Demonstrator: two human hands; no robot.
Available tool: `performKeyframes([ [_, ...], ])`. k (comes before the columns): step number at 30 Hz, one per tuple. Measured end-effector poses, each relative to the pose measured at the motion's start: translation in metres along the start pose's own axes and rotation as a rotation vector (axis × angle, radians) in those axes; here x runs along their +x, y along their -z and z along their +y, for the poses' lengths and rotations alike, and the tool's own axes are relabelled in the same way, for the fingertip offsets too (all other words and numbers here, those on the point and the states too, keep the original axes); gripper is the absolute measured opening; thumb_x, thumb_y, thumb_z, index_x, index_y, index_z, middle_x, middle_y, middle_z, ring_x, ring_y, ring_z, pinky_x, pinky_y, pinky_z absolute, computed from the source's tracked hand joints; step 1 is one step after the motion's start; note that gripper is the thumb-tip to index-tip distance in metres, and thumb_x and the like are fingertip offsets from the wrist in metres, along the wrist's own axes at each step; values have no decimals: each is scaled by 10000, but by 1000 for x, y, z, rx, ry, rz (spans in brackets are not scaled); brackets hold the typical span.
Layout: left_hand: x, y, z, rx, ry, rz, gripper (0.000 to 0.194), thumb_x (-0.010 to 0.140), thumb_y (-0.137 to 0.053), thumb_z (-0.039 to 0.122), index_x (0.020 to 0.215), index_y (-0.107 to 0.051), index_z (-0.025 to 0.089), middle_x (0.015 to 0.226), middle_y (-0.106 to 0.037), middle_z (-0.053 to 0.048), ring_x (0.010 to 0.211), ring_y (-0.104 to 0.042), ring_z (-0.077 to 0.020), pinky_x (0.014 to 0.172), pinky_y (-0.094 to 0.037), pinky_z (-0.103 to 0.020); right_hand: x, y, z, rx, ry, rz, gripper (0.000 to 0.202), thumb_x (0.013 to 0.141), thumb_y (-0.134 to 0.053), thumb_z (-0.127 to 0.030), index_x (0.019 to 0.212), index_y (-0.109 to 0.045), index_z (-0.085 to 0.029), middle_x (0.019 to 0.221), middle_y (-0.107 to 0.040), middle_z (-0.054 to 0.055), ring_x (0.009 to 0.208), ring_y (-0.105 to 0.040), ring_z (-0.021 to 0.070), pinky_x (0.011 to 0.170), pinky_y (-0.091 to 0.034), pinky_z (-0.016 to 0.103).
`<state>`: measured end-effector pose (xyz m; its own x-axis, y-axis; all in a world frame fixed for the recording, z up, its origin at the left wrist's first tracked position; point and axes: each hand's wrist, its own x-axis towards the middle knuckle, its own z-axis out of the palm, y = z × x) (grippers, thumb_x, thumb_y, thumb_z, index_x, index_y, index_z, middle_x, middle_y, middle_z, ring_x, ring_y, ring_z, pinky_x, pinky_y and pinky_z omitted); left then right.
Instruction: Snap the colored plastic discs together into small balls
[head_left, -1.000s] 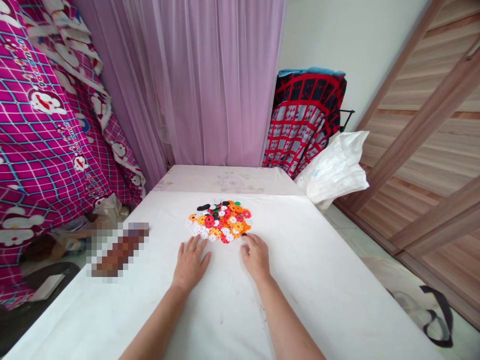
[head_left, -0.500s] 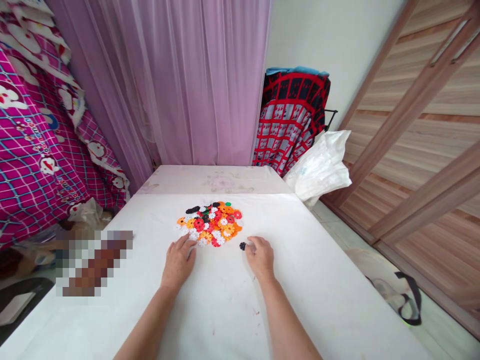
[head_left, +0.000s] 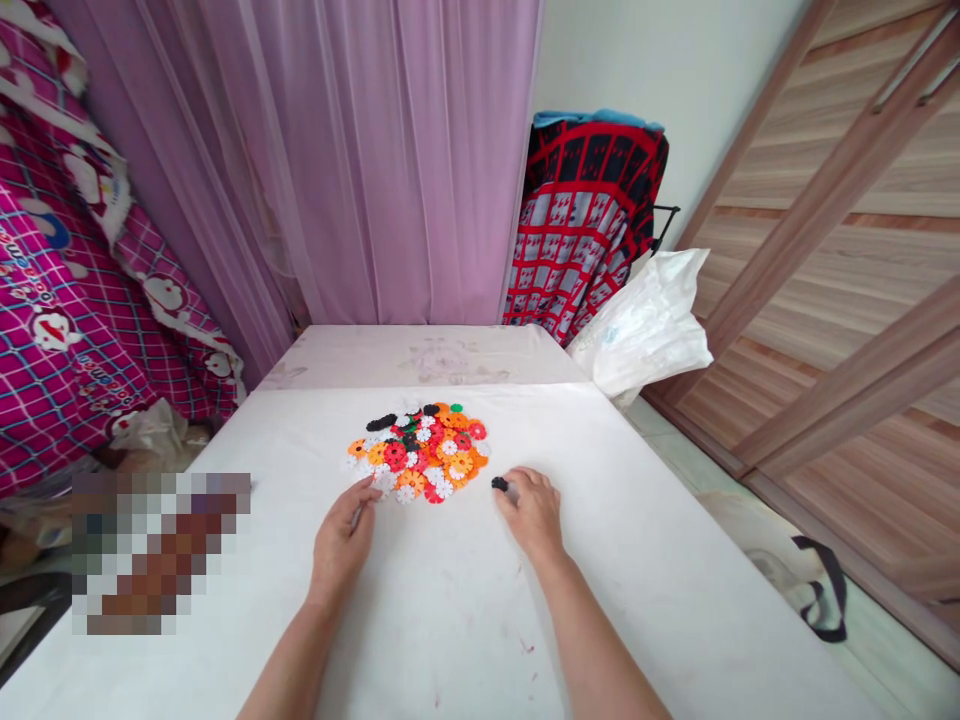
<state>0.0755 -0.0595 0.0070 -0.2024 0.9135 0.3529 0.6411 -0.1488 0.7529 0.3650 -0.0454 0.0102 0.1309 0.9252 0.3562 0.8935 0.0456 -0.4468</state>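
Note:
A pile of snowflake building discs (head_left: 420,455) in red, orange, white, black and green lies on the white-covered table (head_left: 442,600). At its near left edge, my left hand (head_left: 345,535) has thumb and forefinger pinched on a white snowflake disc (head_left: 384,482), which overlaps the pile in view. To the right of the pile, apart from it, my right hand (head_left: 534,510) grips a black snowflake disc (head_left: 499,483) between thumb and fingers. The black disc appears tilted, seen nearly edge-on.
A floral cloth strip (head_left: 439,355) runs along the table's far end, before a purple curtain (head_left: 390,180). A white plastic bag (head_left: 649,320) stands by the far right corner. Wooden wardrobe doors (head_left: 832,250) are at the right. A blurred-out patch (head_left: 161,555) covers the left side.
My left hand has drawn back slightly left, its fingers closing on a white disc. My right hand has shifted a little right, and the black disc has turned from face-on to nearly edge-on.

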Motion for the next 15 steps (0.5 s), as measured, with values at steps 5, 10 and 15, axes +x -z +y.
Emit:
performKeyframes([
  [5,-2,0,-1,-42,-5,-4,283,813,-454,389,901,-671,230,1159,-678,-59,1056,-637,-218,944,-490,-372,30,4,7,-78,-81,-38,188,834,-570,-300,974,-673,-230,1049,-638,52,975,-533,206,784,-357,310],
  [10,-3,0,-3,-25,-17,-12,273,823,-458,379,907,-673,232,1166,-675,-58,1068,-632,-215,960,-480,-375,46,1,12,-105,-119,-59,215,842,-566,-329,1001,-679,-240,1069,-638,50,977,-537,209,771,-364,307],
  [15,-2,0,-4,-8,-13,-39,281,827,-459,392,917,-670,230,1181,-669,-66,1067,-633,-222,963,-478,-389,59,-6,15,-114,-142,-71,237,851,-554,-347,1021,-679,-238,1078,-636,50,970,-554,202,785,-373,301],
])
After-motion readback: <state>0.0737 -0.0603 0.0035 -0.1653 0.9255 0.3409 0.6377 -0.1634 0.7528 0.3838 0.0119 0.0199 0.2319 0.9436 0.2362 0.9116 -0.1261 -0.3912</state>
